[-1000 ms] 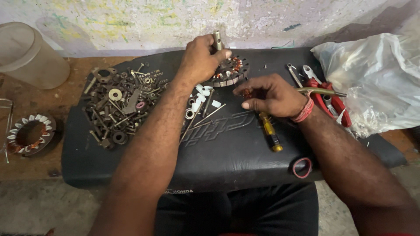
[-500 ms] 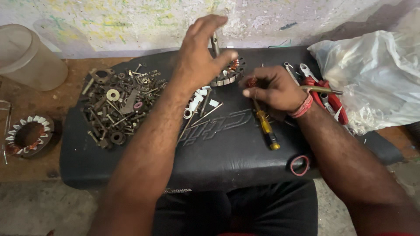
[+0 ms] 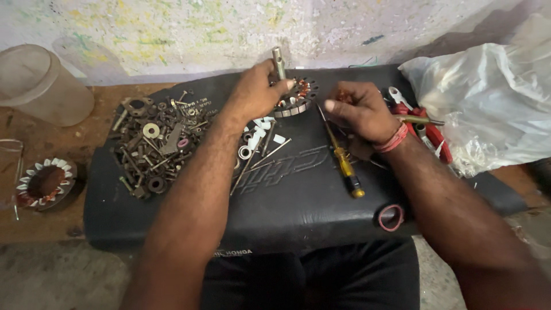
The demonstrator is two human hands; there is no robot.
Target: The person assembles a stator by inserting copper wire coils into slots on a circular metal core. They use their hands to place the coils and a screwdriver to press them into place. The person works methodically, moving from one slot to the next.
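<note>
My left hand (image 3: 256, 92) grips a short metal rod (image 3: 279, 61) that stands upright over a round stator with copper windings (image 3: 296, 99) on a black padded seat (image 3: 298, 189). My right hand (image 3: 359, 109) rests just right of the stator, fingers pinched together near its edge; what they pinch is too small to tell. A yellow-handled screwdriver (image 3: 344, 163) lies on the seat under my right wrist.
A heap of bolts, nuts and washers (image 3: 158, 140) covers the seat's left part. Red-handled pliers (image 3: 425, 129) and a crumpled clear plastic bag (image 3: 488, 97) lie right. A second stator (image 3: 43, 183) and a plastic jar (image 3: 40, 83) sit left. A small rubber ring (image 3: 391, 217) lies near the front edge.
My left hand shifted slightly on the stator and now holds the rod upright. My right hand moved left off the screwdriver handle toward the stator's edge.
</note>
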